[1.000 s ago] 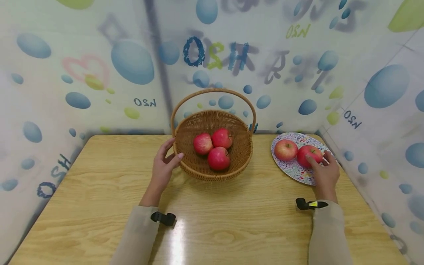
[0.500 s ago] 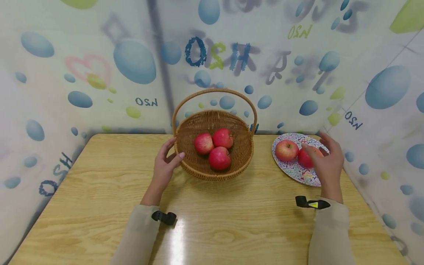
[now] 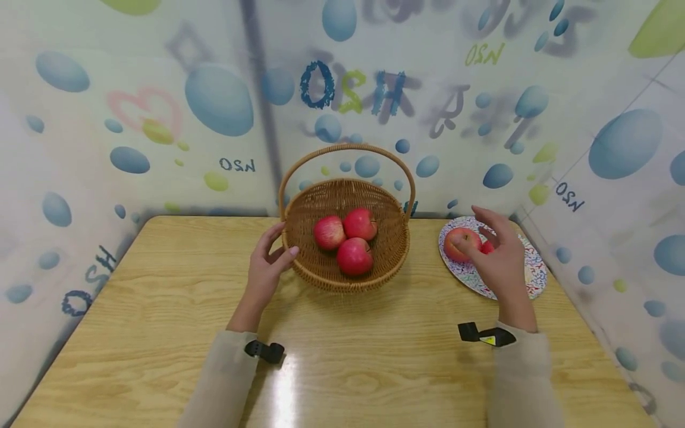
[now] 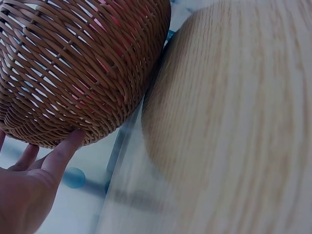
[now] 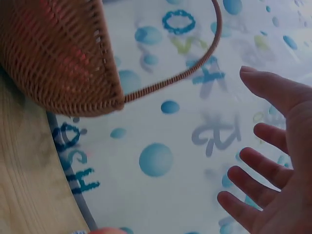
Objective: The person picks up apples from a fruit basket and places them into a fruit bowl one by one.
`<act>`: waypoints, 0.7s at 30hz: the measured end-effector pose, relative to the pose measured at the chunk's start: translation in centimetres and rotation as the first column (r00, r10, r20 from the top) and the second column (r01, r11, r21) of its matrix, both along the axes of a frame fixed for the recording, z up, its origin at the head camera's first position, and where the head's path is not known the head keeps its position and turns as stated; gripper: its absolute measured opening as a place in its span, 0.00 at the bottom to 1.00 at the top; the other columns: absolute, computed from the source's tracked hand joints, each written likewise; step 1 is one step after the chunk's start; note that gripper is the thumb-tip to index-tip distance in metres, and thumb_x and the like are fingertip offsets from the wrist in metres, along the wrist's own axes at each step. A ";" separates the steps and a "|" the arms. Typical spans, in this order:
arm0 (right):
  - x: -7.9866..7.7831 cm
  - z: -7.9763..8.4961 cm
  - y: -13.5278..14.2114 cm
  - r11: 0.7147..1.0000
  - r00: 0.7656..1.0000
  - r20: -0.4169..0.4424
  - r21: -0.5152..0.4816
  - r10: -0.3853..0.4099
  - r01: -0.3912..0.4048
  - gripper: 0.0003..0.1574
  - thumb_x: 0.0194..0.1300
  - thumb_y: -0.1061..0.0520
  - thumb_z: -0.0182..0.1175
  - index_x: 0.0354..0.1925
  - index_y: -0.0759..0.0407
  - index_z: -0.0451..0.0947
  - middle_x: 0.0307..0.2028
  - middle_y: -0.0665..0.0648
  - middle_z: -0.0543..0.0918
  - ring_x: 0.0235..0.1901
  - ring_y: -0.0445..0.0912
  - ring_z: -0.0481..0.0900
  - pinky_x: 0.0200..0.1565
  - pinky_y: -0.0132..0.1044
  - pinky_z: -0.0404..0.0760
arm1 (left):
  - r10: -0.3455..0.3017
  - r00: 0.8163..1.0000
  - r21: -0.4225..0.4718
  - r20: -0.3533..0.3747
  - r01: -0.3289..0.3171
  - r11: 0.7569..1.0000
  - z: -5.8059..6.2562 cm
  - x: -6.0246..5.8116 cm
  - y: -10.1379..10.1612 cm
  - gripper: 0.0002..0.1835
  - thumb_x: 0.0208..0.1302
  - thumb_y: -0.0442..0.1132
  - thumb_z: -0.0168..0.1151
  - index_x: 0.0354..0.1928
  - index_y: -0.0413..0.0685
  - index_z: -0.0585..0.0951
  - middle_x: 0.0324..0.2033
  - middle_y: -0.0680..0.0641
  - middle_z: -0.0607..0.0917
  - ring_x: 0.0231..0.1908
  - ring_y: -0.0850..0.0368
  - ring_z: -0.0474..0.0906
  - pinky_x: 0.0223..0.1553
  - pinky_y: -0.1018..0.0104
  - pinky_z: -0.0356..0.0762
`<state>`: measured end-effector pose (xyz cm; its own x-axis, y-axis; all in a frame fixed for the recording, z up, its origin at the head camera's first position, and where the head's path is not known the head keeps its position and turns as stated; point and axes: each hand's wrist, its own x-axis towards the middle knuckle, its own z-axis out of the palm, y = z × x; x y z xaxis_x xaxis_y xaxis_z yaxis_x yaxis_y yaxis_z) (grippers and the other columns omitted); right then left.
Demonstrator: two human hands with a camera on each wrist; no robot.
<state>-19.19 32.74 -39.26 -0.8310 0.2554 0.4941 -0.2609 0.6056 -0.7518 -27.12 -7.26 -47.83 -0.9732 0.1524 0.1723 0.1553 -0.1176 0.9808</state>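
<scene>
Two arms in beige sleeves [image 3: 527, 380] are stretching forward over a pale wood-grain surface [image 3: 353, 356], each wearing a small black device [image 3: 266, 352] strapped at the wrist. Near the middle of the back edge, a brown wicker basket [image 3: 339, 193] is standing with its tall, rounded handle [image 3: 348, 147] arching upward. Inside it, three red apples [image 3: 355, 256] are lying clustered together, one in front and two behind. The left hand [image 3: 261, 270] is resting against the basket's left side, thumb and fingers spreading apart and touching the wicker without wrapping around it. Over to the right, near the back corner, a round white plate [image 3: 535, 273] with a busy multicoloured pattern is sitting on the surface, holding two more apples. The left one [image 3: 455, 248], red with yellowish patches, is showing mostly in the open; the right one [image 3: 487, 246] is mostly hiding behind the right hand [image 3: 500, 255]. That hand is hovering above the plate, thumb and fingers standing wide apart and holding nothing, as the right wrist view is showing. Behind everything, a whitish wall covering [image 3: 214, 190] is displaying blue and green ovals, a faint pink heart [image 3: 128, 107] and reversed lettering [image 3: 352, 89].
</scene>
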 end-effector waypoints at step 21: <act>-4.3 1.0 -10.2 0.800 0.865 0.272 0.338 0.421 -0.496 0.42 0.57 0.47 0.77 0.67 0.51 0.75 0.67 0.56 0.76 0.69 0.54 0.72 0.67 0.55 0.75 | 0.014 1.000 0.021 0.008 -0.014 1.000 0.0 -0.2 0.0 0.33 0.71 0.33 0.60 0.76 0.48 0.63 0.76 0.41 0.61 0.68 0.33 0.69 0.42 0.74 0.83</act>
